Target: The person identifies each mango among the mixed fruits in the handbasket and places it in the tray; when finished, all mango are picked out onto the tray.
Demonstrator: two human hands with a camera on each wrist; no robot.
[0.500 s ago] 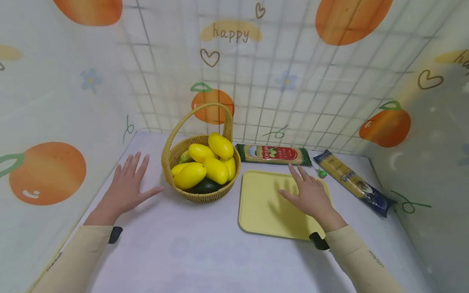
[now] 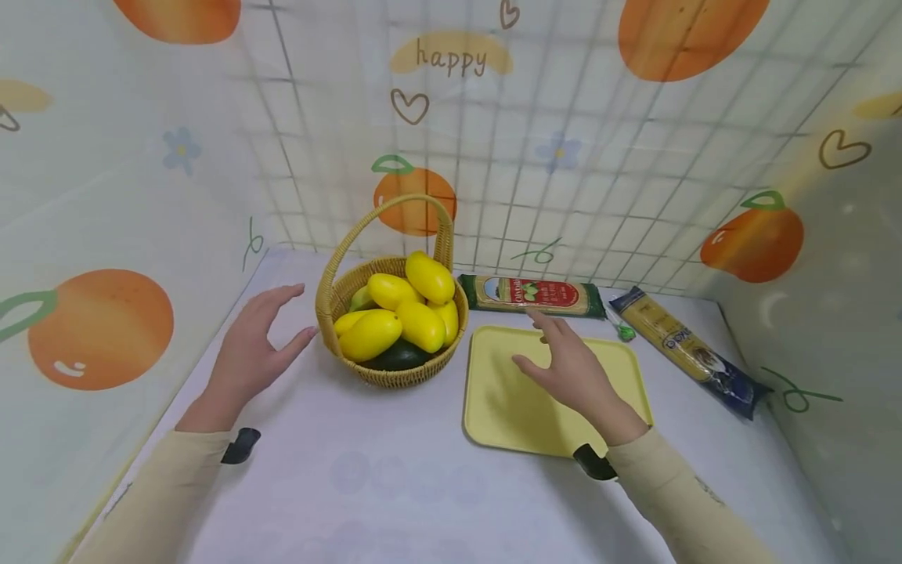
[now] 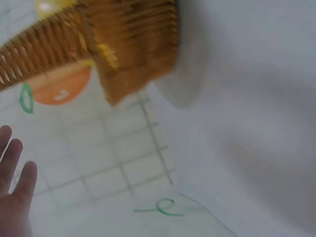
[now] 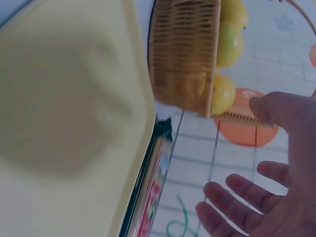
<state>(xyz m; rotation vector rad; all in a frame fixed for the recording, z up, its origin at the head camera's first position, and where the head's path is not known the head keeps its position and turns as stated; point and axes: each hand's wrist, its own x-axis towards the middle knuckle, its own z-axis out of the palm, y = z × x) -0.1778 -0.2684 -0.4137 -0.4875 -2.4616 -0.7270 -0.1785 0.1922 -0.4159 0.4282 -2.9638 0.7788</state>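
A wicker basket [image 2: 402, 379] with a tall arched handle holds several yellow mangoes [image 2: 421, 327], with a dark green fruit [image 2: 398, 356] low at its front. Just left of the basket hovers my left hand [image 2: 254, 348], thumb apart from the fingers, holding nothing; its thumb tip comes close to the rim. My right hand [image 2: 574, 376] is above a yellow tray [image 2: 493, 415], fingers spread and loosely bent, also holding nothing. In the right wrist view, the basket [image 4: 185, 54] stands beyond the tray, away from the fingers.
Behind the tray lies a green-ended noodle packet [image 2: 532, 295] with a red label. A blue and yellow pasta packet [image 2: 690, 352] lies slanted at the right, with a small green-wrapped item [image 2: 625, 332] beside it. A patterned cloth over a wire grid encloses the table.
Both hands have moved inward: the left turned and came nearer the basket, the right shifted left over the tray. Their fingers are less spread. The camera view has shifted slightly.
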